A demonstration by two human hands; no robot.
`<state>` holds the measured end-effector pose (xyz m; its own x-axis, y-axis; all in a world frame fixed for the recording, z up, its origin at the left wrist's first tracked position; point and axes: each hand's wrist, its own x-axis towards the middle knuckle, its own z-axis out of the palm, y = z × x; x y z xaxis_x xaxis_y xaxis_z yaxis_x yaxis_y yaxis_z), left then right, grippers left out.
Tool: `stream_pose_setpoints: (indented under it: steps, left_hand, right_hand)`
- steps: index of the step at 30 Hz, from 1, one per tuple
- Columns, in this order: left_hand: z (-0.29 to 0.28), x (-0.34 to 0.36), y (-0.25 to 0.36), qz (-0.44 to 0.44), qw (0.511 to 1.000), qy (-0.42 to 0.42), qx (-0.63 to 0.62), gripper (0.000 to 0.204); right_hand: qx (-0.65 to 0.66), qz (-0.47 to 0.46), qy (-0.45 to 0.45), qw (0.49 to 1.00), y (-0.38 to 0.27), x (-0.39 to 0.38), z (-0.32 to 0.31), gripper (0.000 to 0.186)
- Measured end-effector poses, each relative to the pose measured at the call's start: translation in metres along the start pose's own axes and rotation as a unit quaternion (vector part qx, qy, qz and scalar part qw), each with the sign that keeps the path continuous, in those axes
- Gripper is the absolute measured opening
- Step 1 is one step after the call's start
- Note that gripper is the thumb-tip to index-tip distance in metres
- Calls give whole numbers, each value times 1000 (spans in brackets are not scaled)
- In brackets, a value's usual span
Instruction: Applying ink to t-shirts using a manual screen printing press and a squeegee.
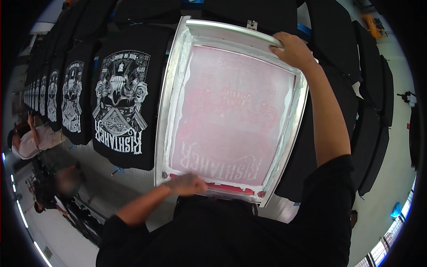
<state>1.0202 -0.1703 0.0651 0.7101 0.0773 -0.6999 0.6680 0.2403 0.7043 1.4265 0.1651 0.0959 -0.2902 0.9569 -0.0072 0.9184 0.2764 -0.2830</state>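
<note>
A screen printing frame with silver metal sides lies in front of me, its pinkish mesh showing a faint design and whitish ink round the edges. Across its far end rests a long metal squeegee. My right hand is closed round the squeegee's right end, arm stretched out over the frame's right side. My left hand is at the near left edge of the frame, over the red strip by the rim. Motion smears its fingers, so their grip is unclear.
Left of the frame lies a black T-shirt with a white skull print; several like it run off behind. Plain black shirts on boards line the right. Other people are at the far left. A blue bag lies at the right.
</note>
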Motion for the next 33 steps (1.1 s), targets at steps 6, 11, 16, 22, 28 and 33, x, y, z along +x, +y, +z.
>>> stream_pose_setpoints:
  steps: [6, 11, 16, 22, 28, 33]
  left_hand:
    - [147, 10, -84, 0, 984, 116, -132, 54]
    - [159, 22, -97, 51, 984, 131, -113, 49]
    - [164, 22, -91, 116, 963, 234, -70, 39]
    - [170, 29, -88, 111, 953, 278, -36, 41]
    - [199, 56, -114, 204, 877, 434, -23, 40]
    - [156, 4, -47, -10, 971, 207, 116, 48]
  right_hand:
    - [-21, -14, -78, 997, -18, 14, 4, 42]
    - [-21, -29, -65, 997, -40, -40, 24, 40]
    - [-8, -14, -110, 994, -121, -146, 34, 31]
    - [-9, 30, -146, 989, -240, -333, 67, 31]
    - [33, 12, -90, 995, -318, -441, 84, 38]
    - [49, 73, -119, 989, -288, -417, 54, 43]
